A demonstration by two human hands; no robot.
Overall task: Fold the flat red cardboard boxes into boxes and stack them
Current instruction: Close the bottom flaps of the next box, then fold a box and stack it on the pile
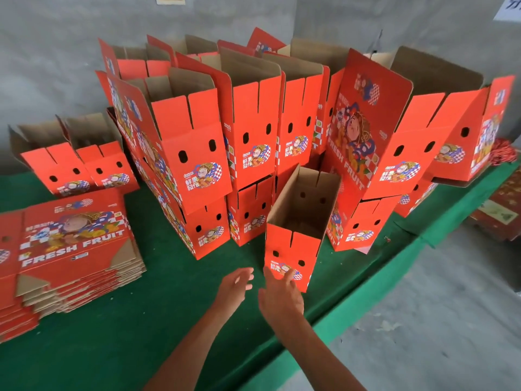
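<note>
A folded red box [293,241] stands upright and open-topped on the green table [141,320], in front of the stacked boxes. My right hand [279,294] reaches to its near face with fingers spread and straight, the fingertips at the box's lower front. My left hand [235,286] hovers just left of the box, fingers relaxed, holding nothing. A pile of flat red cardboard boxes [70,255] printed "FRESH FRUIT" lies at the left of the table.
Several folded red boxes [248,131] are stacked two high along the grey wall, with two lower ones [73,165] at the far left. The table's edge [394,277] runs diagonally at the right, with grey floor [437,320] beyond it and red items [504,215] there.
</note>
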